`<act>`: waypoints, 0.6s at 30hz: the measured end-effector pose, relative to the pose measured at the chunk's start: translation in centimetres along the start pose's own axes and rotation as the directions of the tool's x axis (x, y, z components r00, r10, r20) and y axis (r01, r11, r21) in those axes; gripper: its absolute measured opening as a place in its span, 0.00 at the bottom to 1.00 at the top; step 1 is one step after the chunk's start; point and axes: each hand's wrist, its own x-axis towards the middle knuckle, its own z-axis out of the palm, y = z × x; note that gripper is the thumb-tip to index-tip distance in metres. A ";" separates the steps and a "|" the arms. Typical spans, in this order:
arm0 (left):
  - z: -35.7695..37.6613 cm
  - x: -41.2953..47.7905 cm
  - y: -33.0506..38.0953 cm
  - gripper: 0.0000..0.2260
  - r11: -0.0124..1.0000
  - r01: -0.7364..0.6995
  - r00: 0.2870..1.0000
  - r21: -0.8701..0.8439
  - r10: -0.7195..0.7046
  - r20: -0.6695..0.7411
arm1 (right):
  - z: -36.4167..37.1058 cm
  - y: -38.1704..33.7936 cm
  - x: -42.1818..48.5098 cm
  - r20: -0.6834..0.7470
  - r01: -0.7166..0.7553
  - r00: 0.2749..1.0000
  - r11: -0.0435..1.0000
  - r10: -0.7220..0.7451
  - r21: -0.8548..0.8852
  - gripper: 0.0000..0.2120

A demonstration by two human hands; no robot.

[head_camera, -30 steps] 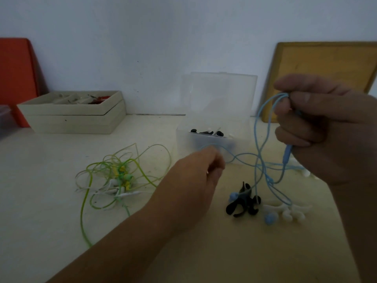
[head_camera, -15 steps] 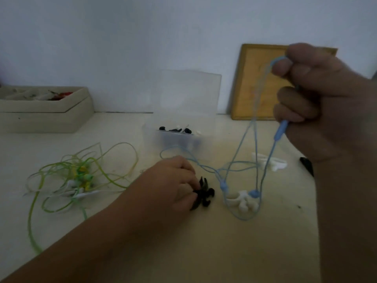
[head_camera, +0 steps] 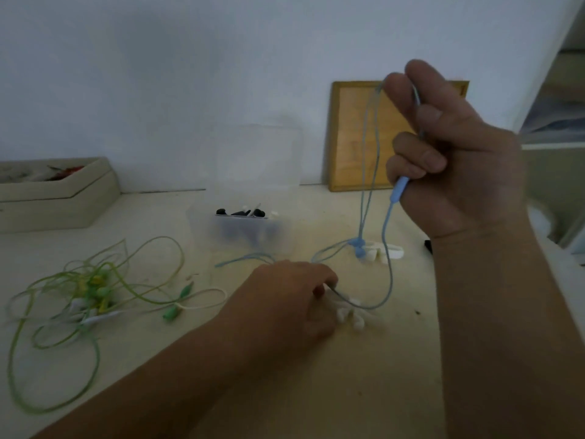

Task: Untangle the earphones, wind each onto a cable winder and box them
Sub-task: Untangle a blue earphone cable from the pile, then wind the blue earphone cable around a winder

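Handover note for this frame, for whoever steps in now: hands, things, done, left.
Right hand: raised, grips the blue earphones by gathered cable; the rest hangs to the table.
Left hand: on the table, fingers curled at the blue cable beside a white winder; its grip is hidden.
Second white winder lies farther back. Green tangle lies to the left. Clear box stands open, small pieces inside.
Done: blue set is apart from the tangle.
Left: wind blue, untangle and wind the rest, box all.
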 end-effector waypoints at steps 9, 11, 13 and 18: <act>0.7 0.9 1.6 0.15 1.000 0.000 0.993 -0.021 -0.002 -0.114 | 0.7 0.5 0.0 -0.001 -0.007 1.000 0.997 0.007 -0.074 0.17; 0.8 1.0 1.9 0.15 0.998 0.010 0.993 -0.054 -0.016 -0.120 | 0.8 0.6 0.0 -0.001 -0.013 1.000 0.996 0.013 -0.085 0.16; 0.7 0.8 1.8 0.16 0.996 0.029 0.992 -0.087 -0.039 -0.117 | 0.9 0.8 0.1 0.002 -0.022 1.000 0.996 0.023 -0.088 0.15; -2.3 -0.8 -0.1 0.17 0.994 0.064 0.990 -0.091 -0.075 -0.122 | 0.8 1.2 0.2 -0.001 -0.029 1.000 0.996 0.029 -0.086 0.15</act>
